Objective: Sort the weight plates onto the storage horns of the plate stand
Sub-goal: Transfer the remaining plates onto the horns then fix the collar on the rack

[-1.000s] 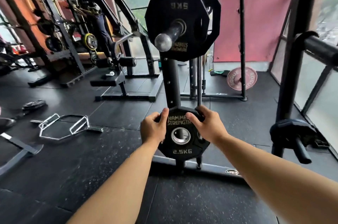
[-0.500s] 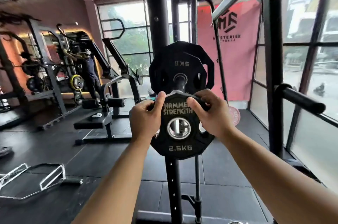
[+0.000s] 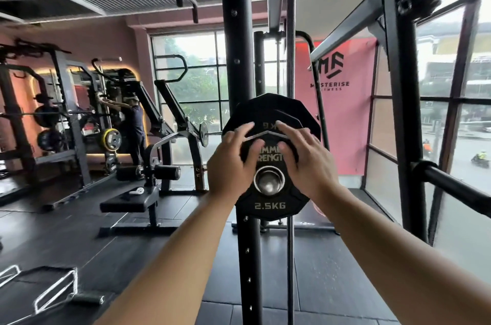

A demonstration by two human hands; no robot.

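**One head-worn camera, close and level**

The single wide-angle view looks from head height, level and forward, at the black upright post point(image 3: 235, 59) just in front (straight bars bow toward the edges). Left of the post the gym floor point(image 3: 66, 239) recedes; behind it stand windows point(image 3: 196, 77).

Bench point(image 3: 127, 202), pink banner point(image 3: 345, 122), perhaps hex bar point(image 3: 89, 298)

Matt rubber plate point(image 3: 271, 206), polished steel horn point(image 3: 269, 181)

Plate point(image 3: 269, 214) now on the horn point(image 3: 269, 181)
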